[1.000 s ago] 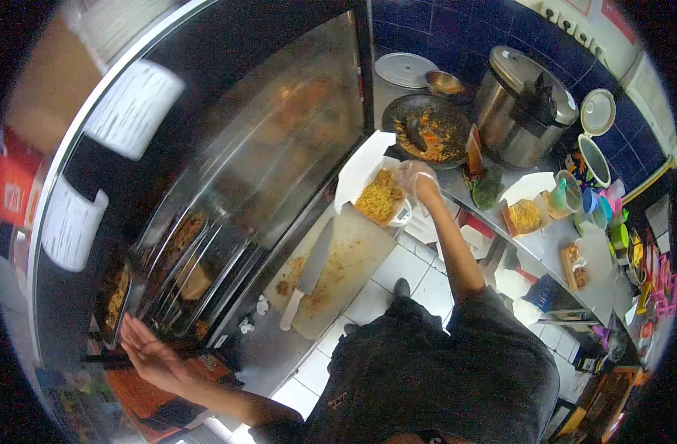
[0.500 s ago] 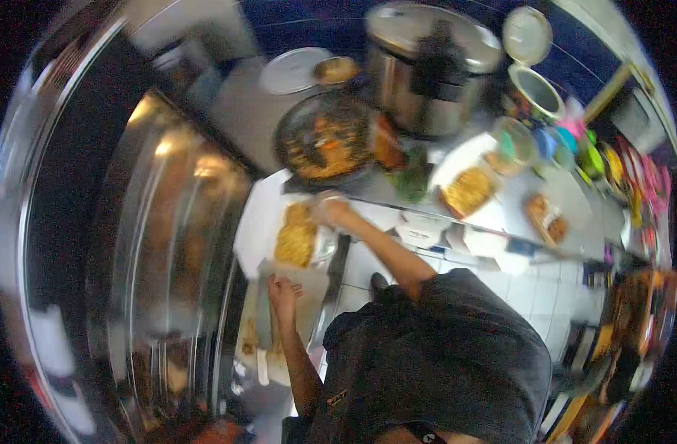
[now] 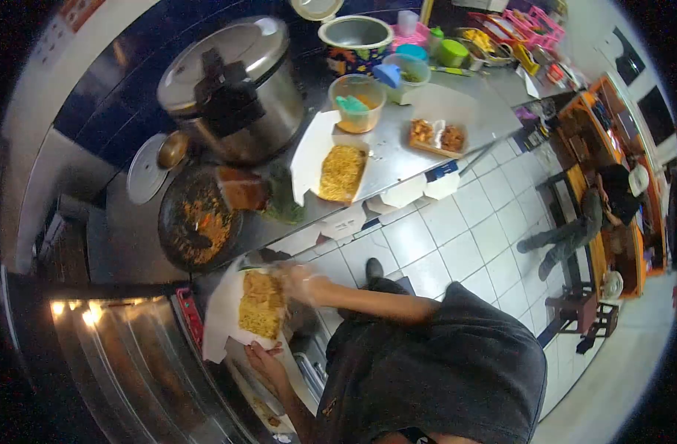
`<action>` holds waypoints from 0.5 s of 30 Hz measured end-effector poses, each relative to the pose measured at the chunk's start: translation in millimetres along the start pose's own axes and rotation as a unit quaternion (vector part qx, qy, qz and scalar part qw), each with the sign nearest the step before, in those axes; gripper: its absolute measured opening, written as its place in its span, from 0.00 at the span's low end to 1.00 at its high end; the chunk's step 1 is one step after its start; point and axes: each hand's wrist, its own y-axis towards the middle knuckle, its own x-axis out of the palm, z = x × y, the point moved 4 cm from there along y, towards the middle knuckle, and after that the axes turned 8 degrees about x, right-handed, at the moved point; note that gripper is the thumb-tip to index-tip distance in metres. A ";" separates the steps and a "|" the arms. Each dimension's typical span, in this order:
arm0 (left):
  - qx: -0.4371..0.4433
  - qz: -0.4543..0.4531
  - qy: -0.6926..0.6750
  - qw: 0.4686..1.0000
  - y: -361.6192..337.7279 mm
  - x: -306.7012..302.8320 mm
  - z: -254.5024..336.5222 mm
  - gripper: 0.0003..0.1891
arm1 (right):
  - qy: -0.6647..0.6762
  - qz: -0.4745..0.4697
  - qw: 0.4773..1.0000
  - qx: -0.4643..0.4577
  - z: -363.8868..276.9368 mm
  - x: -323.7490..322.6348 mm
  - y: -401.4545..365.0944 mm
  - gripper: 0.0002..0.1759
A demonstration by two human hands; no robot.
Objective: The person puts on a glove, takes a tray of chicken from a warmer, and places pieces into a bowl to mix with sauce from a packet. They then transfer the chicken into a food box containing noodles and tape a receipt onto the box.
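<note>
A paper box of yellow noodles [image 3: 260,305] in a white paper liner [image 3: 218,320] is lifted off the counter by the glass display case. My left hand [image 3: 261,361] holds the box by its near edge from below. My right hand [image 3: 298,282], in a thin clear glove and blurred, grips the box's far corner. Just beyond the box sits a dark wok [image 3: 196,226] with orange-flecked food.
On the steel counter [image 3: 397,159] stand a big rice cooker [image 3: 231,89], a second noodle box [image 3: 340,172], a tray of fried pieces [image 3: 434,135], a sauce tub [image 3: 357,103] and several small containers. The glass display case [image 3: 109,362] is at lower left. Another person [image 3: 586,222] sits at right.
The view has swung right. My left hand left the cutting board and took the noodle box's edge. The box is now held in both hands, off the counter.
</note>
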 end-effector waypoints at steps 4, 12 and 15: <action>0.143 -0.237 -0.062 0.959 -31.6 98.8 60.5 0.28 | 0.088 0.137 0.981 0.107 85.5 -109.5 -71.5 0.20; 0.167 -0.412 -0.101 0.890 -51.6 325.4 78.9 0.27 | 0.101 0.454 0.850 0.246 282.7 -356.8 -234.4 0.32; -0.012 -0.285 -0.195 0.938 -39.4 364.0 42.6 0.24 | 0.157 0.535 0.796 0.235 421.6 -438.3 -292.8 0.33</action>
